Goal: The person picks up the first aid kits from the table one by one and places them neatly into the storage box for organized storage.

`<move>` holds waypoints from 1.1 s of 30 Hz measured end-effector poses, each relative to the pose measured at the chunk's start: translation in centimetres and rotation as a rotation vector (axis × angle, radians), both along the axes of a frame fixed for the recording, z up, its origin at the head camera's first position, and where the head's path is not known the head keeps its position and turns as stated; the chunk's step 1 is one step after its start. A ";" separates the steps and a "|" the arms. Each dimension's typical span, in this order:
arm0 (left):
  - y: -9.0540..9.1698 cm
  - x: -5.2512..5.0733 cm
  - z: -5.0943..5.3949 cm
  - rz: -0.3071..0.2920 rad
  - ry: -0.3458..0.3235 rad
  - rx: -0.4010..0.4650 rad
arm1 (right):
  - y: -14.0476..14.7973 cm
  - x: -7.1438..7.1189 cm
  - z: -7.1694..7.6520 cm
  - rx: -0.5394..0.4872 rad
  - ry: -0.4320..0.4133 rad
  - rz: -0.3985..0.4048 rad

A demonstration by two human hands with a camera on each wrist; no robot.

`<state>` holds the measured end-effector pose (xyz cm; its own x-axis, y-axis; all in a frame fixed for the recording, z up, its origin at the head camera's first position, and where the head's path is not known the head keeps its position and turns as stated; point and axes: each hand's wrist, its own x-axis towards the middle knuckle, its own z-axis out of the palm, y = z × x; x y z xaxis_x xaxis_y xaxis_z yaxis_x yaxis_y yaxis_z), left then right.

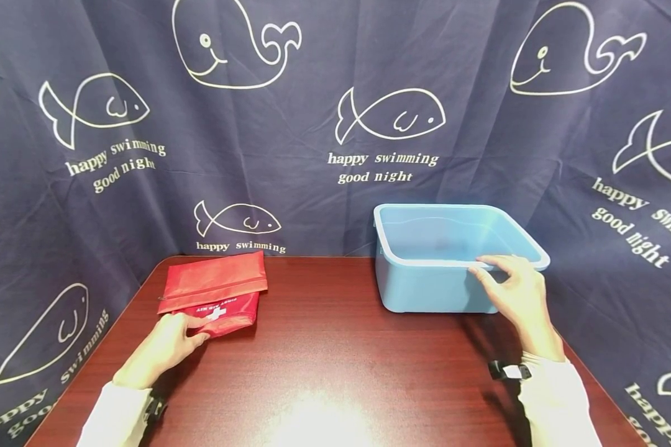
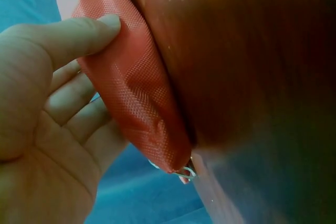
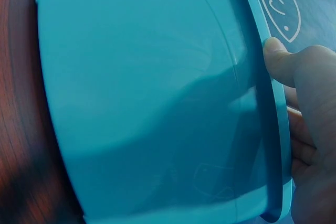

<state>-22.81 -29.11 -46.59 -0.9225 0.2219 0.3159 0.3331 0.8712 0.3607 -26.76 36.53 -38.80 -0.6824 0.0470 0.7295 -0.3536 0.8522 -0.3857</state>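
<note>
Just beyond your left hand [image 1: 164, 343] is a red first aid pouch [image 1: 214, 279], its near edge pinched between your thumb and fingers. Well to the right of that hand, your right hand [image 1: 519, 295] grips the near rim of a blue bin [image 1: 425, 287], thumb outside, fingers inside.

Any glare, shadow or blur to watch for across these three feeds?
Head: strong glare on the table near the bottom edge; left wrist: dim, the table blurred, though the red pouch shows its weave clearly; right wrist: a broad shadow across the blue bin.
</note>
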 end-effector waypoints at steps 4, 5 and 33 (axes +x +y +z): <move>-0.2 -0.1 0.1 -0.008 0.028 -0.001 | 0.0 0.0 0.0 -0.005 -0.002 0.002; -0.2 -0.1 0.1 -0.008 0.038 0.001 | 0.0 0.0 0.0 -0.007 -0.003 0.002; 2.5 0.1 3.9 0.029 0.203 0.138 | -0.1 0.1 0.1 -0.017 -0.009 -0.001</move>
